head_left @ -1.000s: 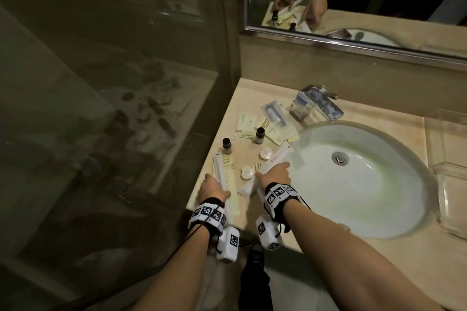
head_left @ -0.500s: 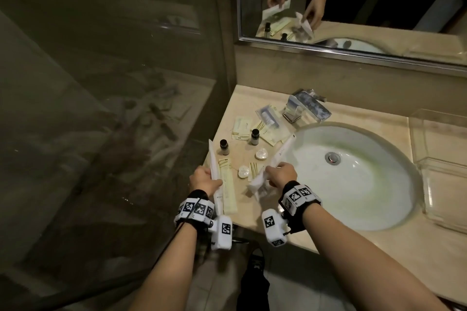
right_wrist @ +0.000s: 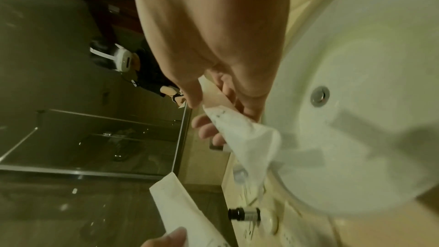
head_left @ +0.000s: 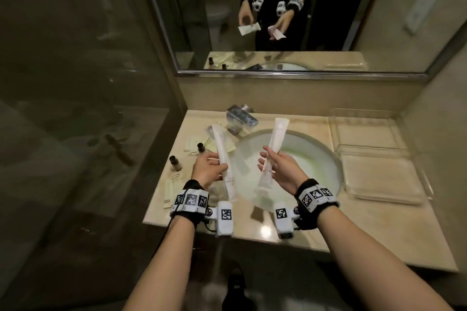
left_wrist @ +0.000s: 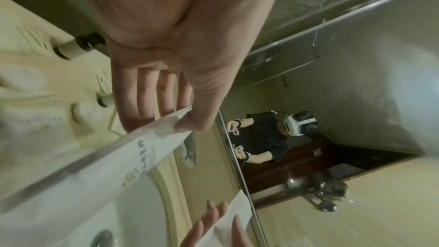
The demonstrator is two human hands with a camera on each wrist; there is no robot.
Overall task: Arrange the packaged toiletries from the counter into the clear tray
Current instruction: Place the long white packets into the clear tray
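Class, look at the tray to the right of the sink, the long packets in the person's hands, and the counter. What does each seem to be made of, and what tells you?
Tray: clear plastic or acrylic, probably; the counter shows through.
Left-hand packet and right-hand packet: thin white wrapper, paper or matte film; it creases and carries print.
Counter: polished beige stone, seemingly marble; glossy, with a light glare.

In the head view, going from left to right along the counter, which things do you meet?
Small dark bottle → left hand with its long white packet → right hand with its white packet → clear tray.
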